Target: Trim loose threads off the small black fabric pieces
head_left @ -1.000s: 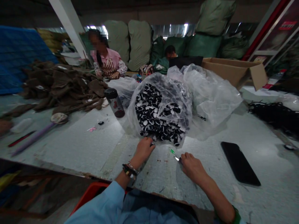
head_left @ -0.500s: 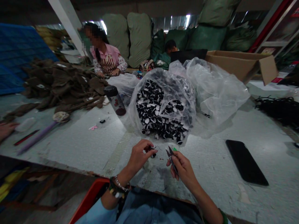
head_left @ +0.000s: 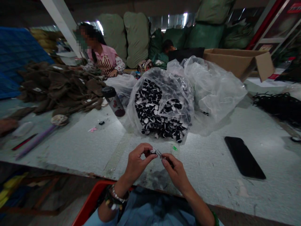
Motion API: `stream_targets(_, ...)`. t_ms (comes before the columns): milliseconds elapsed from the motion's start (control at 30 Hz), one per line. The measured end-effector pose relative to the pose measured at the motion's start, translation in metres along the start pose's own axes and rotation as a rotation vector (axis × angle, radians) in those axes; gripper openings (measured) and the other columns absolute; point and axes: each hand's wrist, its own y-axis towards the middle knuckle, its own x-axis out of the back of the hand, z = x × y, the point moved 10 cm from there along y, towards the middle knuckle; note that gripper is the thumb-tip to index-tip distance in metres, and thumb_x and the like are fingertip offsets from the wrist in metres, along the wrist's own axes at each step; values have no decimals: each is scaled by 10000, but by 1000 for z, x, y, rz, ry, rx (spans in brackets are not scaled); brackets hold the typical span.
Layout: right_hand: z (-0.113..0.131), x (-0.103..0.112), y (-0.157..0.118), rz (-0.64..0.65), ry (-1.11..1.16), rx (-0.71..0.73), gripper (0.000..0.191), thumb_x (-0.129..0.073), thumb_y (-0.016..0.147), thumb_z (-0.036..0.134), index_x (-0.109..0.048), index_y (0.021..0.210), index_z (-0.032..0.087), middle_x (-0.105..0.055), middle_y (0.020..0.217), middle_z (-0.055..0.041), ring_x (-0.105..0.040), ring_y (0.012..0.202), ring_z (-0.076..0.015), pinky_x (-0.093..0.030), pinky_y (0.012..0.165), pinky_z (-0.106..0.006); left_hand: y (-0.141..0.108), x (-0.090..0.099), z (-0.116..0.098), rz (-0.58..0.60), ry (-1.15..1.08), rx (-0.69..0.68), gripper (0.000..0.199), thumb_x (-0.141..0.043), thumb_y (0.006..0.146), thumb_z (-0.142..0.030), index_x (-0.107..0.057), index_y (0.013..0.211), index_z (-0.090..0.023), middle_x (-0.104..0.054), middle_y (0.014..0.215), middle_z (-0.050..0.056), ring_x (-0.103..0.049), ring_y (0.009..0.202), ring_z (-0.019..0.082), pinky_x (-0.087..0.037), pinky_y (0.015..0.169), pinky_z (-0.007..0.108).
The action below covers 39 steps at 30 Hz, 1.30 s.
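Pinched between the thumb and fingertips of my left hand [head_left: 137, 161] is a small black-and-white piece [head_left: 153, 151], partly covered by the fingers. My right hand [head_left: 175, 171] is closed around a pair of thread snips [head_left: 159, 154]; their blades meet the piece at its right side, and the handles are hidden in the palm. Just beyond both hands, a clear plastic bag [head_left: 188, 117] lies open toward me, full of similar black-and-white pieces [head_left: 148, 105]. A small bright green item [head_left: 175, 148] rests on the table near the bag.
A dark phone [head_left: 244, 157] lies at right, with black cords [head_left: 278, 105] behind it. Left of the bag stands a lidded bottle [head_left: 114, 102]. Brown fabric pieces [head_left: 61, 86] are heaped at left, near a purple-handled tool [head_left: 37, 141]. A co-worker [head_left: 103, 59] sits opposite.
My right hand has moved left, bringing the snips' blades from apart up to the piece in my left hand. The green item now shows uncovered. The view has shifted slightly.
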Motion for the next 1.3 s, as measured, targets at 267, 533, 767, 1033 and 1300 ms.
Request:
stream_targets(267,-3,-4,0,24,127,-37,202,-423,782,314,-528,871,166,-463,608,23,-411,534,-92,-322,488,-193,-4,-5,-4,2,-44,-11,142,-598,635,-248,-559,752,-178,-573,838,44,-510,643,122,-424,605,255)
stream_targets(533,-10,-3,-1,14,262,-112,206,-470,750,337,-557,825,167,-410,563,39,-358,486,-75,-285,430,-181,-8,-9,-1,6,-93,27,172,-604,628,-236,-534,773,-176,-573,811,40,-524,675,135,-427,631,267)
stream_targets(767,-9,0,-2,-24,253,-109,189,-469,748,326,-557,761,159,-414,557,35,-366,492,-77,-289,439,-187,-12,-7,7,-54,-202,139,274,-633,597,-242,-492,821,-172,-575,808,28,-531,672,125,-416,673,270)
stream_targets(1033,-14,16,1,-75,249,-113,192,-508,712,334,-395,662,187,-311,513,76,-287,425,-56,-259,400,-179,-25,-54,42,129,-925,578,186,-529,697,-322,-481,705,-142,-550,626,3,-444,451,56,-353,452,194)
stream_targets(1300,37,0,1,-55,-156,201,69,-495,725,239,-505,770,187,-496,656,3,-453,566,-107,-359,533,-220,-34,-66,43,139,-1074,611,158,-525,712,-281,-498,681,-129,-524,585,-10,-460,482,62,-354,476,194)
